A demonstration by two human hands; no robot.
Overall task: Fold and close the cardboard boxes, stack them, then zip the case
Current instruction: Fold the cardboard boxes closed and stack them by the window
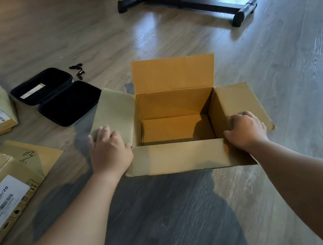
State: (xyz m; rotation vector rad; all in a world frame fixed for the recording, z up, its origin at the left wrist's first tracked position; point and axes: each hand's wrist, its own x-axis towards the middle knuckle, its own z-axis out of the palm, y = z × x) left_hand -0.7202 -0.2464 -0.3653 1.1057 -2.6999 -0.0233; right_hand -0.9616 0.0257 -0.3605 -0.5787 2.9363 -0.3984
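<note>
Cardboard, brown, corrugated: open rectangular box (178, 128) standing on the grey-brown wood-grain floor (172, 216), straight ahead of the person and centred between both forearms. Interior appears empty.

Near flap (179, 157): folded outward toward the person, lying between the two hands.

Left hand (108, 150): palm down, fingers loosely spread, resting on the box's left side flap (114, 108), which is splayed outward. Whether it grips the flap or only presses on it cannot be told.

Right hand (245, 129): fingers curled over the near inner part of the right side flap (236, 101), also splayed outward; loosely closed on it, it seems.

Key relation: the box's long axis runs left to right, one side flap under each hand, both hands about equally near. Judgement: each flap would swing inward over the opening.

Far flap (173, 73): upright.

Left of the box: black zip-up hard-shell case (58, 97), lying open, touching or slightly under the left flap; contents indistinct. Small black parts (78, 70) just beyond it, unidentifiable.

Further left: labelled cardboard boxes (0, 196), cut off by the frame edge.

Beyond the box, well apart: black metal frame on feet (211, 7), top cut off.
</note>
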